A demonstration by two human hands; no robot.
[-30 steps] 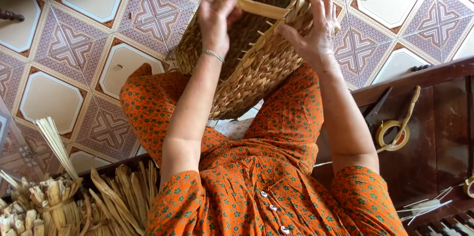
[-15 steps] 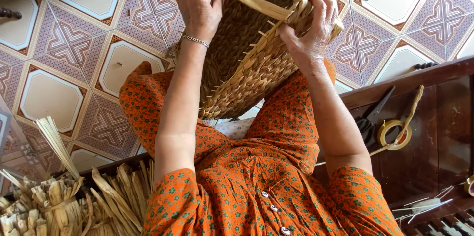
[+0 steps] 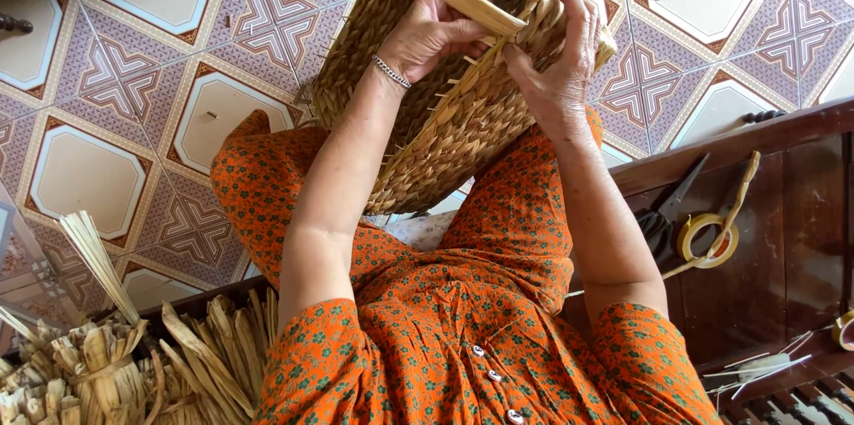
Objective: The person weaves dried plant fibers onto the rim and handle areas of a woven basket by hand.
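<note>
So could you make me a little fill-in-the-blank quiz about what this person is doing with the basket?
1. Both hands work at the rim of a woven ____ basket resting on the person's lap.
2. The left hand wears a thin ____ at the wrist and holds a flat straw strip.
3. A roll of tape lies on the dark wooden ____ beside the right hand side.
4. Bundles of dried ____ sit at the lower left.

Missing words: straw; bracelet; bench; straw
</note>
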